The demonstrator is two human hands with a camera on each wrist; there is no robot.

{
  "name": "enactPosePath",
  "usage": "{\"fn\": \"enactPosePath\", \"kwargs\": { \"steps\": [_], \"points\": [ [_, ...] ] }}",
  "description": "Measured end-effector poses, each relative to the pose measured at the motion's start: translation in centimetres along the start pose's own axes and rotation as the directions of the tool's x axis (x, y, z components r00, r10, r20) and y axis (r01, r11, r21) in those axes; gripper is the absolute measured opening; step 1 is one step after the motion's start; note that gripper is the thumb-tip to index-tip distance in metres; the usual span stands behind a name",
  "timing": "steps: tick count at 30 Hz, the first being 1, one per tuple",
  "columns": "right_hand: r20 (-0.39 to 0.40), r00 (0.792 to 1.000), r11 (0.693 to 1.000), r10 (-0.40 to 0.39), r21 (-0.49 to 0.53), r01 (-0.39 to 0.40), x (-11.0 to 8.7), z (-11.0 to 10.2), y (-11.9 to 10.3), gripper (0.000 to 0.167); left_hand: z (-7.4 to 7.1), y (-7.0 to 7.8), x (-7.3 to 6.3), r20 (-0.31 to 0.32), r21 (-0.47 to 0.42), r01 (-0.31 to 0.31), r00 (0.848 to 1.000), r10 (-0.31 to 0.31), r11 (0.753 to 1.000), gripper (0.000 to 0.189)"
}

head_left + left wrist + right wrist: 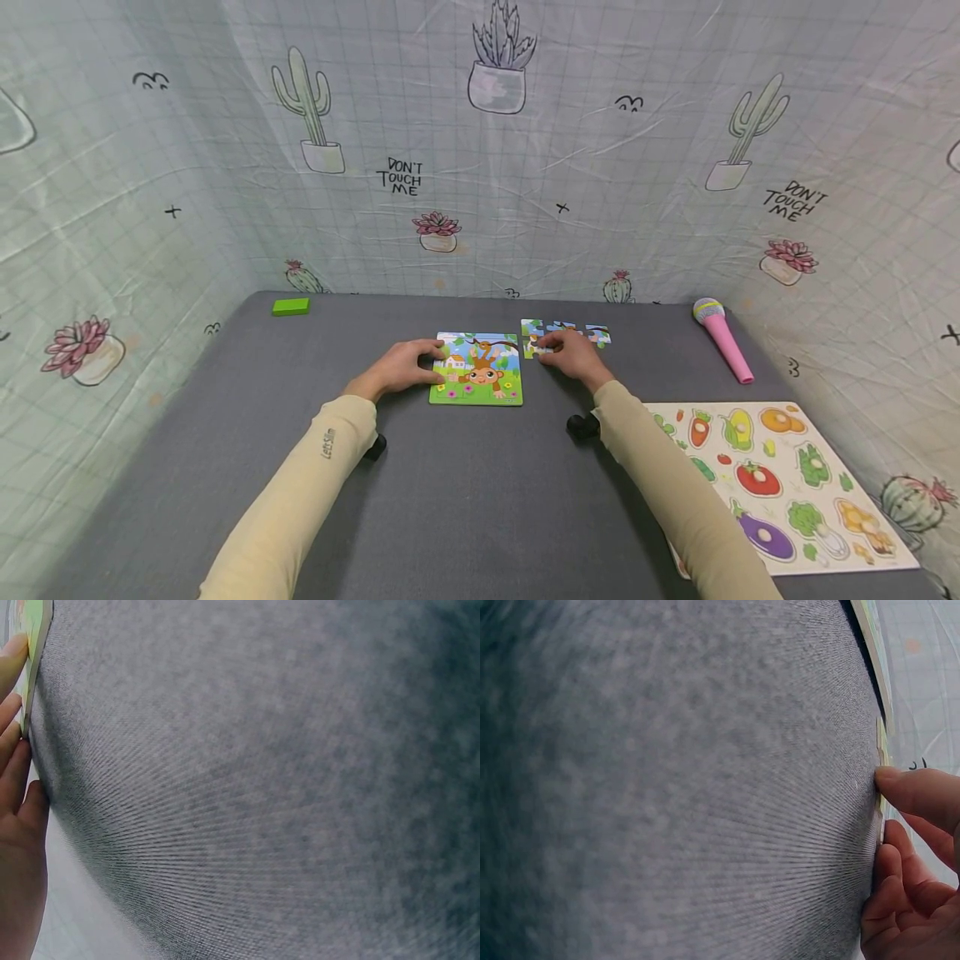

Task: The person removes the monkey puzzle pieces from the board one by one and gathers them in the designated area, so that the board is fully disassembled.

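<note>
A square picture puzzle board (480, 375) with a cartoon monkey, a house and flowers lies on the grey table. My left hand (401, 367) grips its left edge, with the thumb near the lower corner and the fingers higher up. In the left wrist view, the thumb (10, 666) lies against the board's green edge. Right of the board are several loose jigsaw pieces (531, 327). My right hand (573, 357) is over them, thumb and fingertips pinching a jigsaw piece (882, 804), seen thin and edge-on in the right wrist view. The fingers partly hide the pieces.
A green block (291, 307) lies at the far left. At the far right is a pink toy microphone (723, 342). A white vegetable puzzle board (787, 442) lies at the near right, partly under the right forearm. Patterned cloth (480, 183) rises behind the table.
</note>
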State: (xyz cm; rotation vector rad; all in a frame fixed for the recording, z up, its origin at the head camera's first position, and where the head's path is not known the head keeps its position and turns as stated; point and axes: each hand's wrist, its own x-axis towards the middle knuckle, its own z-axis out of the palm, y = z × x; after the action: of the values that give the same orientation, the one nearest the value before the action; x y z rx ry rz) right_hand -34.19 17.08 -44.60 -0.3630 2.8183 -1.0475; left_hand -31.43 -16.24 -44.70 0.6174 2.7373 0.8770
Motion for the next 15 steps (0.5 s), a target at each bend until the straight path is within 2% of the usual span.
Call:
{"fn": "enactPosePath", "kwargs": {
  "steps": [5, 9, 12, 15],
  "points": [
    [-0.008, 1.0, 1.0, 0.017, 0.014, -0.017, -0.1, 0.0, -0.3, 0.029, -0.1, 0.0, 0.0, 0.003, -0.003, -0.009, 1.0, 0.009, 1.0, 0.047],
    [-0.009, 0.998, 0.995, 0.069, 0.079, -0.068, -0.2, 0.1, -1.5, 0.031, -0.2, -0.1, 0.1, 0.008, -0.004, -0.007, 1.0, 0.007, 1.0, 0.047],
    [0.014, 0.996, 0.984, 0.093, 0.149, -0.094, -0.3, 0.4, -2.7, 0.033, -0.2, -0.1, 0.2, 0.005, -0.002, -0.004, 1.0, 0.004, 1.0, 0.046],
    [0.051, 0.996, 0.979, 0.072, 0.187, -0.08, -0.2, 0.8, -3.9, 0.035, -0.1, -0.1, 0.2, 0.003, -0.004, -0.006, 1.0, 0.006, 1.0, 0.046]
  ]
}}
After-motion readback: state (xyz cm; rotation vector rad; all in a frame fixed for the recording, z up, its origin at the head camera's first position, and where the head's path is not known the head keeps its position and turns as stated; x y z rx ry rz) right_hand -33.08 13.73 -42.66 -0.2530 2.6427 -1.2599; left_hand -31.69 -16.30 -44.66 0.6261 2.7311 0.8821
